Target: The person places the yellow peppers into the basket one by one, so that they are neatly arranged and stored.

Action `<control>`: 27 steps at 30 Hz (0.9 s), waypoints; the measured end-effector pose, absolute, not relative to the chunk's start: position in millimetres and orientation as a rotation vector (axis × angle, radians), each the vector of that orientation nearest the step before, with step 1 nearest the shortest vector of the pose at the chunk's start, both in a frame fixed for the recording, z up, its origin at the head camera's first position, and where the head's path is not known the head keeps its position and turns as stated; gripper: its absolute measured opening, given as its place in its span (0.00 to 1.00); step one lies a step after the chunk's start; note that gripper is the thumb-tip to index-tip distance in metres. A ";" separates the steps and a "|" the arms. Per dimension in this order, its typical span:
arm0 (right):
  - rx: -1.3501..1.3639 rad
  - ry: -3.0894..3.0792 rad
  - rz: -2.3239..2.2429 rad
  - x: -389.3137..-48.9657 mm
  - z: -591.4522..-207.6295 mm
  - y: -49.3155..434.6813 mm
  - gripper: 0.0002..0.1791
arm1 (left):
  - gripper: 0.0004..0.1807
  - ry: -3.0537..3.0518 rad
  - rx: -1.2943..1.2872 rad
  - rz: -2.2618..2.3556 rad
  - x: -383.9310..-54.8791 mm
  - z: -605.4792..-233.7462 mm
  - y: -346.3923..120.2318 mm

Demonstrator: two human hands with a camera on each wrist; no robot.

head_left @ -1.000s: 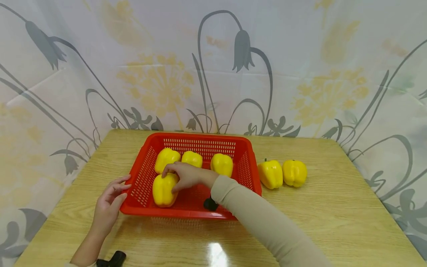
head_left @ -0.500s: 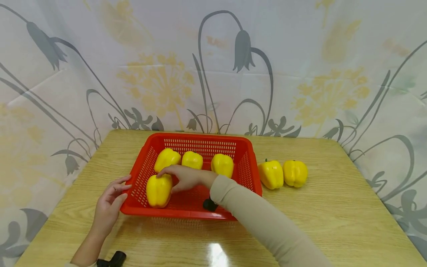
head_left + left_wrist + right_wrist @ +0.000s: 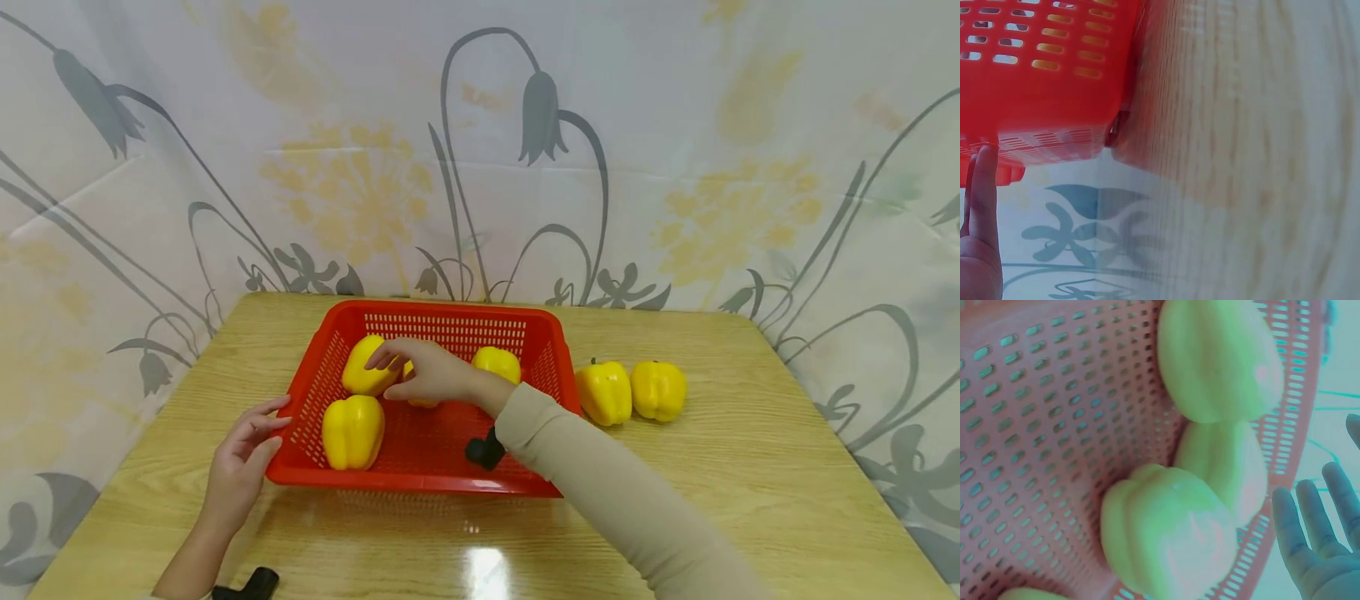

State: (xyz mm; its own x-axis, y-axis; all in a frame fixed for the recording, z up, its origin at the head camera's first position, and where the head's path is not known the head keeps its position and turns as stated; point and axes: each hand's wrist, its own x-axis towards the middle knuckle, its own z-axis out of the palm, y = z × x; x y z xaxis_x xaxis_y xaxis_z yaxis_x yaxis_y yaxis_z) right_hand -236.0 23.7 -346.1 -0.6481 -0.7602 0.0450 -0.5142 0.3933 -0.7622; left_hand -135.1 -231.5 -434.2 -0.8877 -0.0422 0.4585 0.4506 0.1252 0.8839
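A red plastic basket (image 3: 420, 482) with slotted walls holds several yellow bell peppers. One bell pepper (image 3: 353, 433) stands in its front left corner, with another bell pepper (image 3: 363, 375) behind it. My right hand (image 3: 435, 372) hovers over the basket, fingers spread and holding nothing. It partly hides the bell pepper (image 3: 424, 404) at the back middle. Farther right inside is one more bell pepper (image 3: 497, 362). At the basket's left rim, my left hand (image 3: 238, 467) touches with its fingertips; the left wrist view shows straight fingers (image 3: 985, 187) against the red plastic.
Two more yellow bell peppers, one (image 3: 604, 393) beside the basket's right wall and the other (image 3: 658, 390) just past it, lie on the wooden table (image 3: 720, 467). A flower-patterned curtain (image 3: 637, 167) hangs behind the table's back edge.
My right hand has slid the front bell pepper left into the corner, let go of it and risen back and to the right. My left hand has stayed at the rim.
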 end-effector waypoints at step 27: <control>-1.044 2.481 -1.267 -212.4 -312.2 101.4 0.17 | 0.09 -2.121 -0.337 -1.739 -133.8 -432.2 -231.0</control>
State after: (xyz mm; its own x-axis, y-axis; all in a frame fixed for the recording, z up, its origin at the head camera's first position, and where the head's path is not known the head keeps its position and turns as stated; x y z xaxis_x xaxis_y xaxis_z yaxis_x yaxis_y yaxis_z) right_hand -212.4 101.4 -312.2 -0.7416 -0.6517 0.1588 -0.5106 0.3950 -0.7637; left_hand -133.8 -231.0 -432.2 -0.9007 -0.0513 0.4313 0.4129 0.2069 0.8869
